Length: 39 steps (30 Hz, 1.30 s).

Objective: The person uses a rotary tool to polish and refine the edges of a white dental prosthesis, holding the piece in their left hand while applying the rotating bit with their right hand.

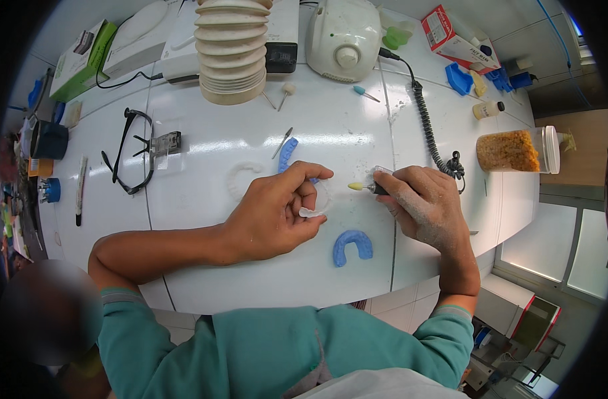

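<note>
The white table [214,282] bears glasses [143,139], a blue arch [352,237] and seemingly a translucent arch [233,178].

Two bare hands, a left hand [267,216] and a right hand [429,206], over one white table [207,289]. Two clear mouth trays [310,213] [235,174]. Two blue moulds [352,238] [288,153] near the hands, one of them partly hidden. One hand-held drill [382,181], and at least three loose drill bits [360,90] [288,88] [283,141]. One pair of glasses [127,124], one pen [81,183], one ribbed hose [231,53], one machine [344,40] with a dial, one coiled cord [423,113]. One jar [510,149] of orange-yellow pieces and one small black-capped bottle [486,110]. One green box [84,63] and one red and white box [453,43]
</note>
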Each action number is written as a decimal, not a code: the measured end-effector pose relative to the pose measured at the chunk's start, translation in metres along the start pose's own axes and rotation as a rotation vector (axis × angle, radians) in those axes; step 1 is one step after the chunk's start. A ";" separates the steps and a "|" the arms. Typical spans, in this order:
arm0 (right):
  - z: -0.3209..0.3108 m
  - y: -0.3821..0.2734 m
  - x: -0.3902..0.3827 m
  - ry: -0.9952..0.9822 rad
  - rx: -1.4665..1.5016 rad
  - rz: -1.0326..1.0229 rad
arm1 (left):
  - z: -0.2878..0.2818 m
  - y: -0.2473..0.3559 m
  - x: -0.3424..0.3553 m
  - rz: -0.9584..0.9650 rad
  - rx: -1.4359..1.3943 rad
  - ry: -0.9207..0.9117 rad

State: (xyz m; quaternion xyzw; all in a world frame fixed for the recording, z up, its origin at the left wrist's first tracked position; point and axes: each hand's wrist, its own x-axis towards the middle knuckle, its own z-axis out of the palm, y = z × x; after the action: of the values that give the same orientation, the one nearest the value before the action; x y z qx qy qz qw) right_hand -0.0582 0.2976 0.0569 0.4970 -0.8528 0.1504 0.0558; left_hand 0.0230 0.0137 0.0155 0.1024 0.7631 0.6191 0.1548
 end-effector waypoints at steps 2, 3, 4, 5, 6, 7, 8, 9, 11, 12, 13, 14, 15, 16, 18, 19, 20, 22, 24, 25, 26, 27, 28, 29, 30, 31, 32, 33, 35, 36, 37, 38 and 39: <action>0.001 -0.007 -0.006 -0.055 -0.011 0.016 | 0.003 0.002 0.001 -0.028 0.036 0.017; 0.002 -0.009 -0.010 -0.080 -0.018 0.026 | 0.004 0.003 0.002 -0.035 0.059 0.020; 0.004 -0.011 -0.013 -0.092 -0.013 0.031 | 0.005 0.005 0.003 -0.042 0.081 0.021; 0.005 -0.012 -0.015 -0.109 -0.019 0.033 | 0.006 0.006 0.004 -0.048 0.105 0.020; 0.006 -0.012 -0.016 -0.125 -0.027 0.038 | 0.007 0.006 0.005 -0.038 0.129 0.022; 0.009 -0.012 -0.018 -0.141 -0.034 0.044 | 0.008 0.006 0.005 -0.028 0.154 0.021; 0.012 -0.010 -0.019 -0.147 -0.040 0.045 | 0.009 0.006 0.005 -0.016 0.179 0.019; 0.015 -0.008 -0.019 -0.155 -0.051 0.041 | 0.010 0.005 0.004 -0.015 0.189 0.025; 0.019 -0.007 -0.021 -0.139 -0.059 0.036 | 0.010 0.003 0.002 -0.013 0.210 0.038; 0.020 -0.008 -0.021 -0.119 -0.065 0.029 | 0.010 0.004 0.003 -0.010 0.215 0.034; 0.020 -0.008 -0.022 -0.100 -0.070 0.020 | 0.010 0.005 0.003 -0.007 0.219 0.031; 0.020 -0.008 -0.023 -0.098 -0.070 0.021 | 0.010 0.005 0.003 -0.004 0.223 0.029; 0.020 -0.008 -0.022 -0.099 -0.073 0.017 | 0.011 0.005 0.003 -0.004 0.219 0.028; 0.020 -0.008 -0.022 -0.101 -0.075 0.011 | 0.011 0.004 0.003 -0.004 0.215 0.028; 0.022 -0.009 -0.021 -0.092 -0.082 0.007 | 0.011 0.003 0.003 0.000 0.211 0.028; 0.022 -0.010 -0.021 -0.088 -0.086 0.003 | 0.012 0.003 0.003 0.005 0.211 0.027; 0.022 -0.011 -0.020 -0.088 -0.092 -0.001 | 0.012 0.003 0.003 0.009 0.211 0.027; 0.021 -0.013 -0.020 -0.091 -0.106 -0.007 | 0.011 0.004 0.003 0.012 0.219 0.021; 0.020 -0.015 -0.020 -0.098 -0.107 -0.007 | 0.011 0.003 0.002 0.021 0.222 0.018; 0.020 -0.015 -0.019 -0.102 -0.107 -0.008 | 0.011 0.002 0.002 0.027 0.221 0.018; 0.020 -0.016 -0.019 -0.112 -0.112 -0.011 | 0.011 0.001 0.001 0.034 0.221 0.018; 0.020 -0.016 -0.019 -0.123 -0.116 -0.012 | 0.011 0.001 0.001 0.035 0.221 0.018; 0.019 -0.016 -0.019 -0.133 -0.121 -0.014 | 0.011 0.000 0.001 0.036 0.222 0.019; 0.018 -0.017 -0.018 -0.142 -0.119 -0.014 | 0.011 0.000 0.001 0.036 0.223 0.020; 0.017 -0.018 -0.018 -0.151 -0.117 -0.013 | 0.011 0.000 0.001 0.036 0.222 0.017; 0.016 -0.018 -0.017 -0.161 -0.115 -0.012 | 0.010 0.000 0.001 0.037 0.222 0.014; 0.018 -0.018 -0.017 -0.118 -0.124 -0.018 | 0.010 0.000 0.001 0.037 0.222 0.011; 0.023 -0.017 -0.017 -0.075 -0.132 -0.022 | 0.011 0.000 0.001 0.040 0.221 0.014; 0.024 -0.018 -0.017 -0.063 -0.140 -0.031 | 0.012 -0.001 0.001 0.046 0.219 0.019; 0.021 -0.018 -0.017 -0.095 -0.138 -0.036 | 0.012 -0.002 0.001 0.043 0.219 0.019; 0.019 -0.019 -0.017 -0.126 -0.135 -0.041 | 0.012 -0.002 0.000 0.041 0.220 0.019; 0.019 -0.019 -0.017 -0.116 -0.145 -0.047 | 0.012 -0.002 0.000 0.039 0.221 0.019; 0.020 -0.018 -0.017 -0.107 -0.153 -0.052 | 0.012 -0.001 0.000 0.043 0.220 0.020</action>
State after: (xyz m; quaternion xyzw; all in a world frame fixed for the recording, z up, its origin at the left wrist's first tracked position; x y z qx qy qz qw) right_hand -0.0330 0.2973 0.0376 0.5205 -0.8504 0.0567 0.0520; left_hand 0.0273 0.0245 0.0119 0.1289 0.8255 0.5359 0.1217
